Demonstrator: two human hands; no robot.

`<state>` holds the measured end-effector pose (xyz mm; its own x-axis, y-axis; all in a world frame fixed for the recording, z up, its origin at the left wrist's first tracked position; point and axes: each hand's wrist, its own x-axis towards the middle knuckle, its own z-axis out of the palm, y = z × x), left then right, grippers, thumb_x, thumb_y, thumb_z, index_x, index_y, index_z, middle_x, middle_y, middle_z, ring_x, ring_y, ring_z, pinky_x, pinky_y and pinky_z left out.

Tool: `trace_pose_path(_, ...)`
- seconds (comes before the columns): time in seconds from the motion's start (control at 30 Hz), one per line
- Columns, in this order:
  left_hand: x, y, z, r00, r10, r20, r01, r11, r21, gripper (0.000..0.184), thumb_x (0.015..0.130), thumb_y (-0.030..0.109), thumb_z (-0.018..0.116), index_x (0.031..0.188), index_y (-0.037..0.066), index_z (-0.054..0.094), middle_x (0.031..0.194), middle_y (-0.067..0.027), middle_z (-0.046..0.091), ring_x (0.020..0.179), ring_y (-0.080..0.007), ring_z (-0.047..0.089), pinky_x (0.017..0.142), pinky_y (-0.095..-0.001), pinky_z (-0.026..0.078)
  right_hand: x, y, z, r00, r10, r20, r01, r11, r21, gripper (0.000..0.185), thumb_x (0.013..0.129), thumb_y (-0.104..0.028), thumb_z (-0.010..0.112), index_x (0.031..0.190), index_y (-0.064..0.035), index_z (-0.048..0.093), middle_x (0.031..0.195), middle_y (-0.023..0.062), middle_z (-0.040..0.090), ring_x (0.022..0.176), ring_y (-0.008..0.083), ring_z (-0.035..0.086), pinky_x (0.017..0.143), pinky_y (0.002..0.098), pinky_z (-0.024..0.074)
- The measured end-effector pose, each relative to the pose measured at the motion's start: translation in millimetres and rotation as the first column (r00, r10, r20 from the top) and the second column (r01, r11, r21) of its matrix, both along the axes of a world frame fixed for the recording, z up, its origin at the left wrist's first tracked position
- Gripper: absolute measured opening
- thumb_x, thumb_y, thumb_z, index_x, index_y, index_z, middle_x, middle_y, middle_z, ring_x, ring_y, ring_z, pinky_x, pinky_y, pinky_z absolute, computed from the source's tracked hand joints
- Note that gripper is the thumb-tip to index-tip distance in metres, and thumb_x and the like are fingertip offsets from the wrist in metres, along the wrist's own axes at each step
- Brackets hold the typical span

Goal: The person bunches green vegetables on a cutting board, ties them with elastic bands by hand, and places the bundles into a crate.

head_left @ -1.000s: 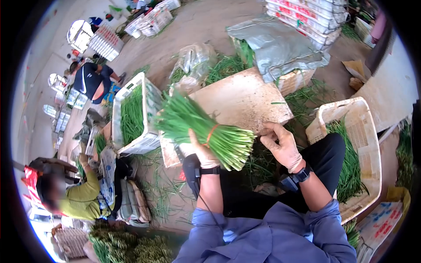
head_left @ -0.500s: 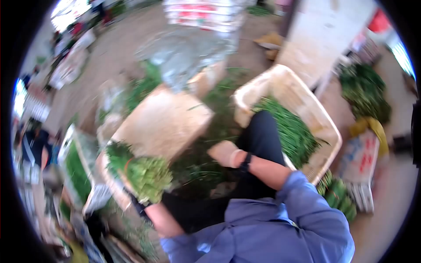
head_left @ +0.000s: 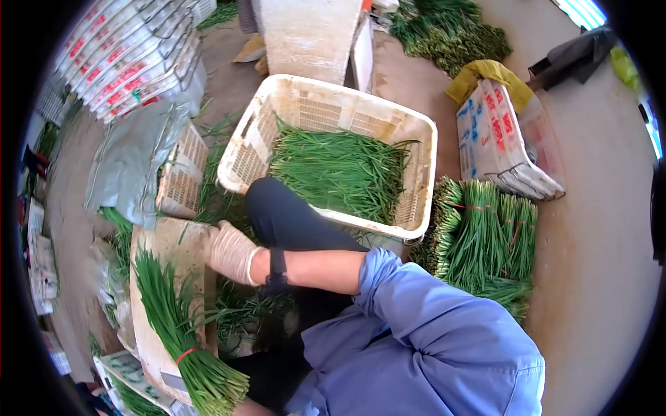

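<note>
A bundle of long green stalks point(head_left: 182, 347), tied with a red band, slants over the pale board point(head_left: 149, 305) at the lower left. My left hand is hidden behind its cut ends; only a bit of forearm shows at the bottom edge. My right hand point(head_left: 232, 254), in a pale glove, is at the board's right edge, above and right of the bundle, with its fingers curled together; whatever they may hold cannot be made out. Beyond my knee, loose green stalks point(head_left: 340, 170) lie in a cream plastic basket point(head_left: 423, 149).
Tied bundles point(head_left: 485, 232) are stacked right of the basket. Behind them stands a white crate with red print point(head_left: 496, 128) and a yellow cloth point(head_left: 489, 73). Stacked white crates point(head_left: 132, 62) and a grey sheet point(head_left: 128, 156) are at the upper left. More greens point(head_left: 444, 35) lie at the back.
The view has swung right, bringing the basket to the middle. The bundle, earlier held up by my left hand, now slants over the board. My right hand has moved away from its cut ends.
</note>
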<state>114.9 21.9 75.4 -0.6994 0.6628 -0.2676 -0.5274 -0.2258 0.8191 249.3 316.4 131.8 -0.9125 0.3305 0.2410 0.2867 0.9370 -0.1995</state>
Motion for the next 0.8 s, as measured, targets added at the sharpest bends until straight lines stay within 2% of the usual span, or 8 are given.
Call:
trace_pose_path(0.03, 3, 7, 5, 1.000, -0.010, -0.001, 0.010, 1.000, -0.010, 0.063, 0.108, 0.056, 0.053, 0.147, 0.008, 0.061, 0.137, -0.0068, 0.068, 0.122, -0.0255, 0.063, 0.108, -0.0438, 0.048, 13, 4, 20, 0.990, 0.078, -0.121, -0.081, 0.997, -0.017, 0.033, 0.085, -0.018, 0.066, 0.117, -0.0082, 0.066, 0.112, 0.0117, 0.071, 0.114, 0.0312, 0.068, 0.098, 0.0449, 0.0517)
trace_pose_path(0.1, 6, 19, 14, 0.999, -0.032, -0.014, 0.032, 0.999, -0.031, 0.063, 0.107, 0.057, 0.053, 0.146, 0.008, 0.062, 0.134, -0.0063, 0.069, 0.119, -0.0248, 0.064, 0.105, -0.0426, 0.049, 26, -7, 27, 0.848, 0.290, -0.443, -0.292, 0.954, 0.065, 0.059, 0.085, -0.013, 0.067, 0.143, -0.0115, 0.057, 0.140, 0.0120, 0.061, 0.134, 0.0319, 0.059, 0.105, 0.0474, 0.0506)
trace_pose_path(0.13, 8, 25, 19, 0.999, -0.041, -0.021, 0.040, 0.998, -0.042, 0.063, 0.107, 0.057, 0.053, 0.146, 0.009, 0.062, 0.133, -0.0061, 0.069, 0.117, -0.0244, 0.064, 0.103, -0.0420, 0.049, 23, -17, 26, 0.829, 0.355, -0.433, -0.381, 0.924, 0.028, 0.082, 0.075, -0.017, 0.081, 0.152, -0.0135, 0.051, 0.153, 0.0128, 0.055, 0.147, 0.0350, 0.050, 0.112, 0.0500, 0.0481)
trace_pose_path(0.2, 8, 34, 28, 0.998, -0.048, -0.030, 0.047, 0.998, -0.052, 0.063, 0.107, 0.058, 0.053, 0.145, 0.009, 0.062, 0.131, -0.0056, 0.069, 0.114, -0.0236, 0.064, 0.100, -0.0408, 0.049, 25, -28, 25, 0.726, 0.475, -0.498, -0.522, 0.851, 0.051, 0.095, 0.071, -0.027, 0.088, 0.156, -0.0193, 0.046, 0.160, 0.0124, 0.050, 0.153, 0.0384, 0.043, 0.116, 0.0565, 0.0438)
trace_pose_path(0.3, 15, 44, 41, 0.996, -0.077, -0.049, 0.073, 0.994, -0.076, 0.063, 0.107, 0.059, 0.053, 0.143, 0.009, 0.063, 0.127, -0.0049, 0.070, 0.110, -0.0225, 0.064, 0.096, -0.0391, 0.050, 35, -23, 45, 0.716, 0.557, -0.421, -0.585, 0.808, 0.072, 0.101, 0.065, -0.042, 0.093, 0.155, -0.0278, 0.048, 0.165, 0.0094, 0.044, 0.157, 0.0381, 0.036, 0.121, 0.0691, 0.0317)
trace_pose_path(0.43, 18, 54, 59, 0.990, -0.123, -0.075, 0.117, 0.990, -0.081, 0.063, 0.106, 0.061, 0.053, 0.141, 0.010, 0.064, 0.123, -0.0039, 0.071, 0.103, -0.0210, 0.064, 0.090, -0.0367, 0.051, 36, -10, 61, 0.596, 0.507, -0.623, -0.526, 0.832, 0.175, 0.085, 0.062, -0.045, 0.094, 0.139, -0.0270, 0.062, 0.157, 0.0063, 0.052, 0.155, 0.0373, 0.039, 0.120, 0.0710, 0.0305)
trace_pose_path(0.67, 17, 84, 84, 0.961, -0.262, -0.090, 0.258, 0.965, -0.054, 0.063, 0.105, 0.064, 0.054, 0.138, 0.011, 0.066, 0.115, -0.0022, 0.072, 0.093, -0.0184, 0.065, 0.080, -0.0326, 0.053, 50, 12, 69, 0.636, 0.455, -0.623, -0.602, 0.798, -0.031, 0.083, 0.057, -0.050, 0.095, 0.132, -0.0301, 0.066, 0.145, 0.0023, 0.063, 0.152, 0.0316, 0.046, 0.121, 0.0729, 0.0237)
trace_pose_path(0.8, 8, 103, 85, 0.934, -0.357, -0.031, 0.356, 0.934, -0.029, 0.064, 0.105, 0.066, 0.054, 0.136, 0.012, 0.067, 0.110, -0.0012, 0.073, 0.086, -0.0170, 0.065, 0.074, -0.0303, 0.053, 70, 38, 84, 0.551, 0.128, -0.825, -0.451, 0.877, -0.166, 0.092, 0.053, -0.045, 0.100, 0.132, -0.0133, 0.066, 0.124, 0.0056, 0.069, 0.124, 0.0301, 0.063, 0.117, 0.0565, 0.0370)
